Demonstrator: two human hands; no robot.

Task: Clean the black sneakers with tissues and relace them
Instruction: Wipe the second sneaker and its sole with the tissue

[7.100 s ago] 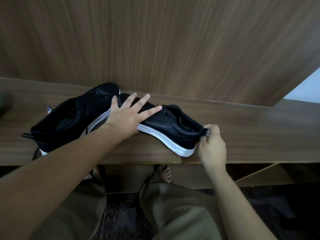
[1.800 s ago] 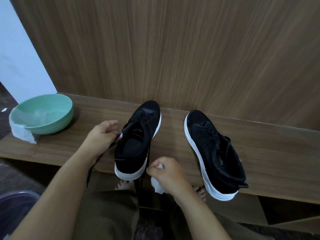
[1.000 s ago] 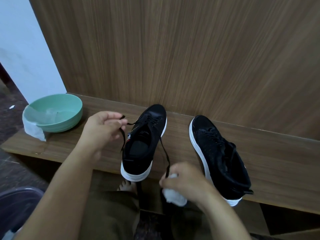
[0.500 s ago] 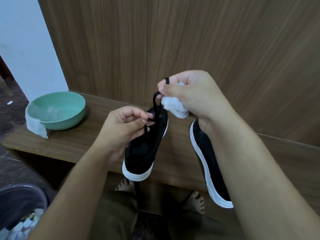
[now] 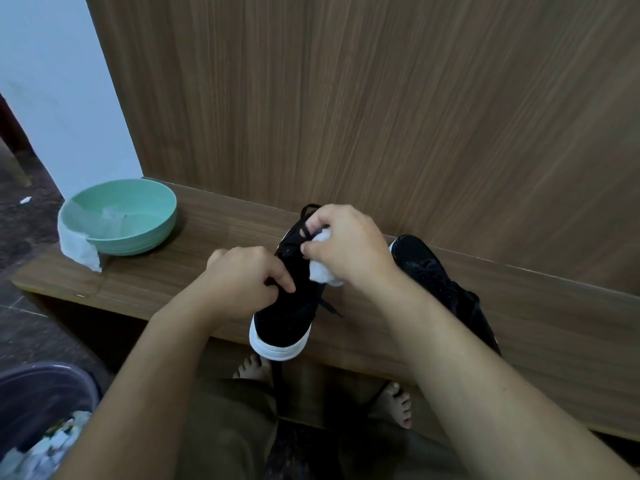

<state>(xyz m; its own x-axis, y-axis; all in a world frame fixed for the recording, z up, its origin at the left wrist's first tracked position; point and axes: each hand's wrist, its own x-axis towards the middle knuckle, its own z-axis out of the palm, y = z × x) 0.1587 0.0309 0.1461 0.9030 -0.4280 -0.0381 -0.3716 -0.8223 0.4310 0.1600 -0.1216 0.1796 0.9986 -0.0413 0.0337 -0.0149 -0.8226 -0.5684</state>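
Two black sneakers with white soles stand on a wooden shelf (image 5: 194, 237), heels toward me. Over the left sneaker (image 5: 287, 317) my left hand (image 5: 246, 275) pinches its black lace (image 5: 303, 225) near the eyelets. My right hand (image 5: 346, 244) pinches the same lace higher up, above the toe, and keeps a crumpled white tissue (image 5: 322, 268) tucked in its palm. One lace end hangs down past the shelf's front edge. The right sneaker (image 5: 440, 285) stands beside it, partly hidden by my right forearm.
A green bowl (image 5: 121, 216) with a wet tissue draped over its rim stands at the shelf's left end. A dark bin (image 5: 38, 403) with used tissues is on the floor at lower left. A wooden panel rises behind the shelf. My bare feet show below the shelf.
My right hand has come down from its raised pull to just above the left sneaker's toe, still with the lace and tissue. My left hand has stayed at the eyelets.
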